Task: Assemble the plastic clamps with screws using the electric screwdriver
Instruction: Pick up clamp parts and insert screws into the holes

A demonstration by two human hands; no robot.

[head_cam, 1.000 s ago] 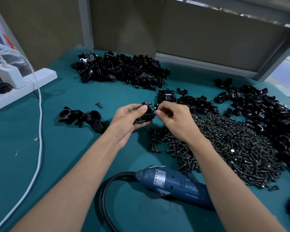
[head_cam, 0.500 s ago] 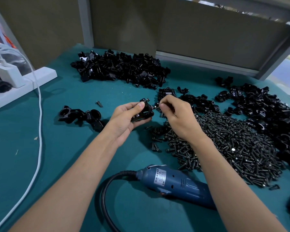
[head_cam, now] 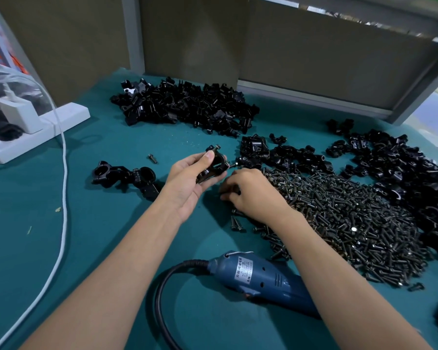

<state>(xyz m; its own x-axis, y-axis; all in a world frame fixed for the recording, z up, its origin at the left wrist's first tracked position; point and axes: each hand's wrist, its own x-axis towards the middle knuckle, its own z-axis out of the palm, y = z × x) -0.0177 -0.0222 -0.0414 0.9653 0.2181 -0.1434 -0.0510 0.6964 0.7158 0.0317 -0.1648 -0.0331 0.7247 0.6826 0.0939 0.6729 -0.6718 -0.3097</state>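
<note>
table (head_cam: 106, 248): teal top, everything lies on it
screws (head_cam: 352, 223): big dark heap, 3 o'clock of table centre
back clamps (head_cam: 187, 107): black pile at 12 o'clock, near the wall
right clamps (head_cam: 410, 178): black pile at 2–3 o'clock, touching the screws' far edge
mid clamps (head_cam: 283, 155): smaller pile at 1 o'clock, just beyond the screws
screwdriver (head_cam: 261, 281): blue, flat on the table at 6 o'clock, under the right forearm, black cord curving off toward 7 o'clock
power strip (head_cam: 36, 132): white, 10 o'clock, white plug in it
cable (head_cam: 63, 198): white, runs from the strip down to 7 o'clock
left hand (head_cam: 190, 183): raised at centre, thumb and fingers clamped on the clamp
right hand (head_cam: 250, 193): apart from the left, fingers curled into the screws' 9 o'clock edge; can't tell if one is pinched
done clamps (head_cam: 127, 175): joined pair, 9 o'clock of the left hand
clamp (head_cam: 216, 165): black, in left fingers, screws poking out at 12 and 3 o'clock
loose screw (head_cam: 152, 158): alone, 11 o'clock of the left hand
</note>
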